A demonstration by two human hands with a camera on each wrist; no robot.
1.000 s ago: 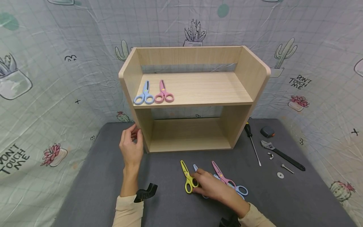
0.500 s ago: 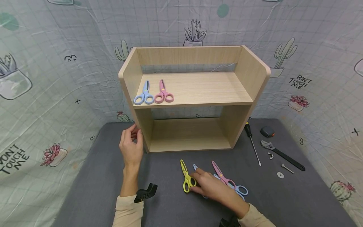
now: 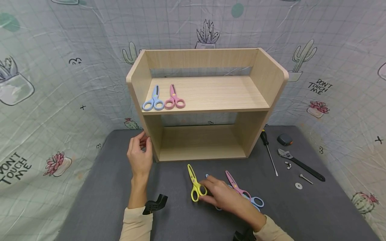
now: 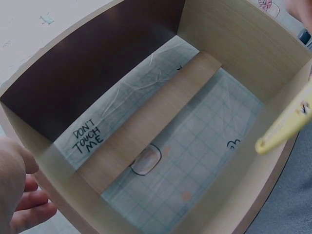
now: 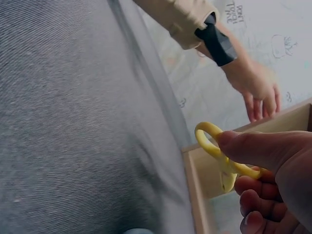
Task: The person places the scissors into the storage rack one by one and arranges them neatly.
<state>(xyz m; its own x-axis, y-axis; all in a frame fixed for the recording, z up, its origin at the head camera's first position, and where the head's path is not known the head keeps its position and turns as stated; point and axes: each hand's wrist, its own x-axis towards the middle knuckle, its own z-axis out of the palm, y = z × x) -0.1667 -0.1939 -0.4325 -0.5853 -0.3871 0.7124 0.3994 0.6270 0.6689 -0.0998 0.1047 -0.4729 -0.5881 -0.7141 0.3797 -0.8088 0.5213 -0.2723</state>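
Yellow scissors [image 3: 193, 178] are pinched by one handle loop between the thumb and fingers of my right hand [image 3: 219, 195], blades pointing toward the shelf. In the right wrist view the thumb presses on the yellow scissors [image 5: 226, 164]. My left hand [image 3: 139, 155] touches the outer left side of a two-tier wooden shelf [image 3: 205, 111] with relaxed fingers. On its upper board lie blue scissors [image 3: 154, 99] and, beside them, pink scissors [image 3: 173, 97]. More pink scissors [image 3: 233, 183] lie on the table, overlapping blue ones. Another blue pair is mostly hidden under my right hand.
At the table's right lie a screwdriver [image 3: 266, 147], a tape measure [image 3: 284, 139], an adjustable wrench [image 3: 301, 165], a bolt [image 3: 306, 179], a washer [image 3: 298, 186] and a small metal piece [image 3: 288, 165]. A printed cloth hangs behind and at both sides.
The yellow scissors have shifted a little left and toward the shelf with my right hand, which now holds them by the loop. My left hand and the shelf stay where they were.
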